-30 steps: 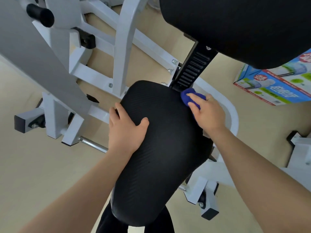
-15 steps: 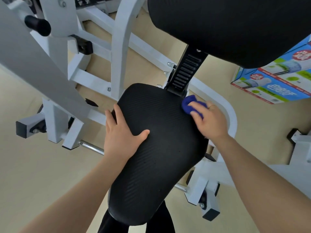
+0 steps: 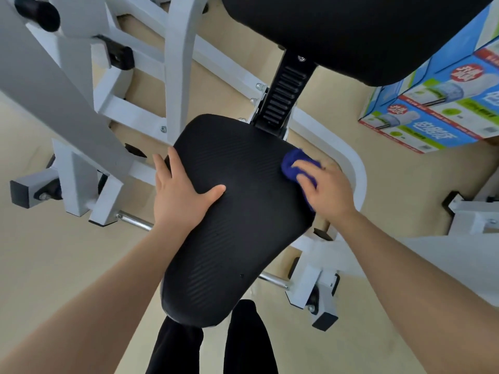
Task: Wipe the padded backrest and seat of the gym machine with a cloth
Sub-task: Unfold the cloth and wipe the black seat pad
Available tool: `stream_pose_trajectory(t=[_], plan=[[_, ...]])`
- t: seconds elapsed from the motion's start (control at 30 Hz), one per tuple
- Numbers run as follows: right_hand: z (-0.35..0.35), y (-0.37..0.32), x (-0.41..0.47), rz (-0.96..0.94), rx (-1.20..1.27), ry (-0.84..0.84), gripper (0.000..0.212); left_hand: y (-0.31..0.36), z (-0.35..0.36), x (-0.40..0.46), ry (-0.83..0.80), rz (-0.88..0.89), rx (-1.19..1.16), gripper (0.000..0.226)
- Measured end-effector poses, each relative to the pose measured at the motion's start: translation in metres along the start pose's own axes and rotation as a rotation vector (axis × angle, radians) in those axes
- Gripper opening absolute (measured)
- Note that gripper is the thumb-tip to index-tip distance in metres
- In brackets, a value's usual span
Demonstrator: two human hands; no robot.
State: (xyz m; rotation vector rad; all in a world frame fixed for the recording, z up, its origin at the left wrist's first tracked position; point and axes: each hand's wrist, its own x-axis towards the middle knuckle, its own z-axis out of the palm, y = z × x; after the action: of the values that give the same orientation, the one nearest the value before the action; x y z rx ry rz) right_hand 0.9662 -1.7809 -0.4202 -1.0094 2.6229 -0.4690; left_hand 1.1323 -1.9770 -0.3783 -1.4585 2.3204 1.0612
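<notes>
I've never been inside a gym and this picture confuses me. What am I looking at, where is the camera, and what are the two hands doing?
The camera sits on the person's head, looking down at their own arms. The large black pad in the middle is the seat of a gym machine; the black pad at the top is its backrest, on a white metal frame. The left hand lies flat on the seat's edge. The right hand presses a blue cloth against the seat's far right corner. Colourful boxes stand on the floor to the right.
</notes>
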Motion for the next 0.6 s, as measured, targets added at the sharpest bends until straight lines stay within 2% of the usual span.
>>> stream_pose_trajectory(t=[0.03,0.1,0.3,0.37,0.4,0.43,0.5,0.57,0.6], plan=[[0.005,0.000,0.007,0.092,-0.022,0.022,0.032,-0.001,0.001,0.001,0.009,0.006,0.004,0.109],[0.009,-0.012,0.005,0.147,-0.047,0.039,0.032,-0.001,0.002,0.004,0.014,0.011,-0.001,0.109],[0.003,-0.080,-0.071,-0.213,0.070,-0.034,0.031,0.001,-0.003,0.002,-0.013,-0.002,-0.052,0.108],[0.002,-0.084,-0.079,-0.299,0.031,-0.101,0.032,0.000,-0.007,-0.002,0.002,-0.053,-0.194,0.096],[0.002,-0.078,-0.072,-0.316,-0.023,-0.106,0.033,-0.002,-0.010,-0.006,0.013,-0.110,-0.284,0.082],[0.003,-0.069,-0.062,-0.289,-0.078,-0.087,0.033,-0.004,-0.011,-0.010,0.013,-0.171,-0.366,0.066],[0.002,-0.048,-0.033,-0.091,-0.135,0.001,0.033,-0.012,-0.012,-0.019,-0.016,-0.237,-0.456,0.045],[0.004,-0.033,-0.012,0.111,-0.148,-0.001,0.034,-0.023,-0.012,-0.027,-0.056,-0.213,-0.489,0.039],[0.006,-0.031,-0.010,0.135,-0.157,0.009,0.035,-0.026,-0.012,-0.029,-0.086,-0.194,-0.508,0.038]])
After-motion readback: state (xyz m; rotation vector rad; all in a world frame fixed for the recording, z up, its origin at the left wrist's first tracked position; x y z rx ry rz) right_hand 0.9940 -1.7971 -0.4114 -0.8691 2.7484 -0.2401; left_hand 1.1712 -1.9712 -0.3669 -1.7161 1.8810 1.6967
